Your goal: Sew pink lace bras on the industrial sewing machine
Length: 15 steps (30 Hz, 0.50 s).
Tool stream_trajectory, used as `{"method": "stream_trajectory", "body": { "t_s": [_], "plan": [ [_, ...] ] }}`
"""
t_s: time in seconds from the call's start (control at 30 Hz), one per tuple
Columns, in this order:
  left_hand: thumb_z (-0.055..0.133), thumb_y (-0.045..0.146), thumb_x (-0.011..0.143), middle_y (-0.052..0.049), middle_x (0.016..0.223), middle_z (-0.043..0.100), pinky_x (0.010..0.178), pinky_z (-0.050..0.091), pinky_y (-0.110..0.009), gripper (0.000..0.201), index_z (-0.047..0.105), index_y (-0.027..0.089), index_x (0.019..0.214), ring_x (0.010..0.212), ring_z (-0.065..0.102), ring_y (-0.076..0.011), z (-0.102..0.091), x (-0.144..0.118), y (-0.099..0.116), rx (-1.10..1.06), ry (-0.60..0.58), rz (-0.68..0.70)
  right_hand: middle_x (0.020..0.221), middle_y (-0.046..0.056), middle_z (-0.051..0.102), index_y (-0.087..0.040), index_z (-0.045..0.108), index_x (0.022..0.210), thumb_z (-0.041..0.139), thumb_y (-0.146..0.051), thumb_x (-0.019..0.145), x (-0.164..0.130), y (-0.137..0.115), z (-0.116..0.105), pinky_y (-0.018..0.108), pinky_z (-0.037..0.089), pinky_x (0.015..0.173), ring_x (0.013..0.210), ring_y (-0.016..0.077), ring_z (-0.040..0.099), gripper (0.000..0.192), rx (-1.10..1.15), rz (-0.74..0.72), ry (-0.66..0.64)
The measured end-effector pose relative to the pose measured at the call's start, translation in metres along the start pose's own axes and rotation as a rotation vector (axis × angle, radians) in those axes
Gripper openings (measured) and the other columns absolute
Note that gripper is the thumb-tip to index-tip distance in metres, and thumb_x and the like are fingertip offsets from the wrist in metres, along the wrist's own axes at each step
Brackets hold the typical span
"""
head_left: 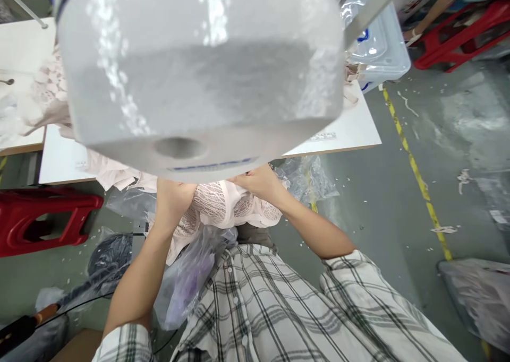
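Here, the pale-pink lace bra [213, 201] hangs crosswise between left hand [174, 200] and right hand [263, 185], both closed on it, partly hidden

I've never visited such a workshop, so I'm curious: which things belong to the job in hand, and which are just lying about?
Seemingly the job:
pale pink lace garment, held
white worktop
pale machine housing

Probably lying about:
red stool at left
clear plastic
loose pale scrap
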<state>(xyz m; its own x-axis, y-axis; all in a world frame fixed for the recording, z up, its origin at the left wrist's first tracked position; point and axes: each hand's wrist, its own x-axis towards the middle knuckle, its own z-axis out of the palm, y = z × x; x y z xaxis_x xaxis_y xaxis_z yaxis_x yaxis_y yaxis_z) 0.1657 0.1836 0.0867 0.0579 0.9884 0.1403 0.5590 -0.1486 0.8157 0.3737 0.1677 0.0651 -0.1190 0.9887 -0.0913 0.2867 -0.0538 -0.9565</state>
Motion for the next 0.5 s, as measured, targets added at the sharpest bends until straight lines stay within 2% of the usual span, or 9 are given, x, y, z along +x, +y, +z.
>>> {"method": "stream_trajectory", "body": {
  "t_s": [0.13, 0.23, 0.37, 0.43, 0.5],
  "plan": [
    [0.067, 0.023, 0.076, -0.001, 0.074, 0.067, 0.088, 0.056, -0.031, 0.013, 0.063, 0.018, 0.087, 0.087, 0.067, -0.0212, -0.002, 0.003, -0.001, -0.004, 0.002, 0.039, 0.062, -0.003, 0.046, -0.019, 0.05, 0.063, 0.07, -0.055, 0.081, -0.002, 0.001, 0.001, 0.026, 0.03, 0.06, 0.063, 0.0111, 0.041, 0.045, 0.025, -0.01, 0.013],
    [0.068, 0.023, 0.076, 0.0, 0.07, 0.066, 0.09, 0.056, -0.031, 0.008, 0.062, 0.019, 0.08, 0.084, 0.067, -0.0209, -0.003, 0.003, -0.005, 0.002, 0.005, 0.052, 0.065, -0.002, 0.051, -0.018, 0.056, 0.066, 0.067, -0.053, 0.083, -0.003, 0.006, -0.001, 0.026, 0.032, 0.062, 0.065, 0.0118, 0.044, 0.041, 0.013, -0.018, 0.001],
    [0.065, 0.023, 0.079, 0.002, 0.063, 0.061, 0.085, 0.057, -0.03, 0.011, 0.059, 0.019, 0.071, 0.076, 0.065, -0.0186, -0.001, -0.003, -0.014, 0.006, 0.019, -0.034, 0.066, -0.001, 0.054, -0.018, 0.059, 0.069, 0.065, -0.055, 0.084, -0.005, 0.013, -0.002, 0.026, 0.032, 0.062, 0.065, 0.0124, 0.047, 0.04, -0.005, -0.011, 0.02],
    [0.066, 0.027, 0.083, 0.0, 0.074, 0.066, 0.09, 0.055, -0.029, 0.011, 0.062, 0.018, 0.079, 0.084, 0.067, -0.0182, 0.002, -0.009, -0.023, -0.049, 0.032, -0.075, 0.066, -0.001, 0.054, -0.018, 0.06, 0.069, 0.066, -0.054, 0.084, -0.006, 0.014, -0.003, 0.026, 0.032, 0.061, 0.064, 0.0122, 0.046, 0.04, -0.014, -0.015, 0.026],
    [0.066, 0.035, 0.089, -0.005, 0.095, 0.071, 0.096, 0.053, -0.03, 0.019, 0.063, 0.018, 0.096, 0.096, 0.068, -0.0184, 0.007, -0.018, -0.035, -0.138, 0.063, -0.104, 0.065, -0.002, 0.054, -0.018, 0.06, 0.068, 0.066, -0.053, 0.084, -0.007, 0.014, -0.004, 0.026, 0.031, 0.06, 0.063, 0.0116, 0.045, 0.039, -0.005, -0.018, 0.032]
  ]
}}
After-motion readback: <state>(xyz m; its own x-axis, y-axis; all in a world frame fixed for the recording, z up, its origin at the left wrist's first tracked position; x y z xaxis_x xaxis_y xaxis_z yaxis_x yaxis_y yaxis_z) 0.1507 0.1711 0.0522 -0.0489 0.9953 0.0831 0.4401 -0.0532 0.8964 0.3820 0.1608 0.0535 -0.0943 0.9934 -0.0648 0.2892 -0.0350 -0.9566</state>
